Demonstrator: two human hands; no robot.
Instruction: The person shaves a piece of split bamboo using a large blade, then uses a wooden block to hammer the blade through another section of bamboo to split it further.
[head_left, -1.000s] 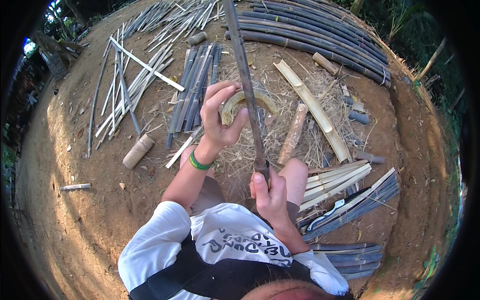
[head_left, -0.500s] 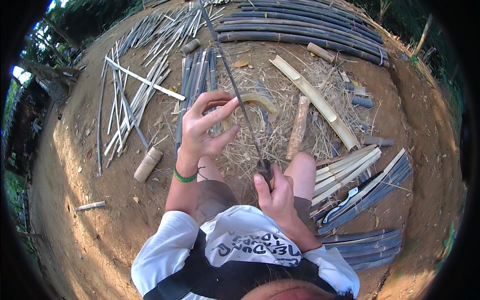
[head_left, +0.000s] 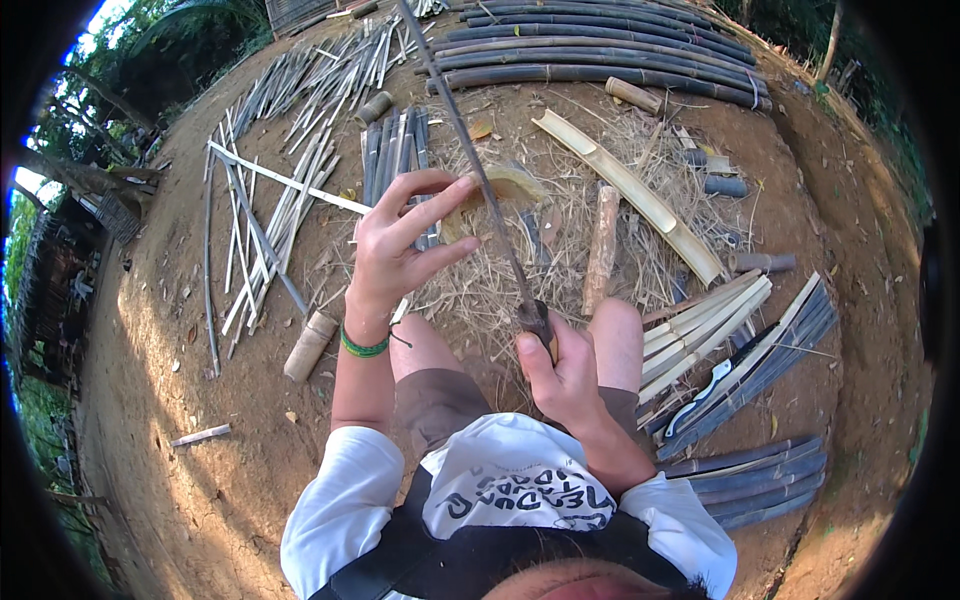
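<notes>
My right hand (head_left: 562,372) is wrapped round the dark handle of a long, narrow-bladed knife (head_left: 487,195). Its blade rises away from me and slants to the left. My left hand (head_left: 405,235), with a green band at the wrist, has its fingers and thumb bent at a curved tan piece (head_left: 515,186), perhaps bamboo. Fingertips lie close against the blade, which crosses in front of this piece; whether they touch the metal I cannot tell. The blade and fingers hide part of the curved piece.
Dry shavings (head_left: 500,285) cover the ground before my knees. A split bamboo trough (head_left: 635,195) lies beyond, with dark poles (head_left: 600,75) behind. Pale strips (head_left: 270,230) are at left. To my right rest split slats (head_left: 705,335) and a pale-handled tool (head_left: 695,400).
The curved piece has turned and shows more of its broad face. The knife handle has shifted slightly right and the blade slants a little more. The whole view has tilted slightly.
</notes>
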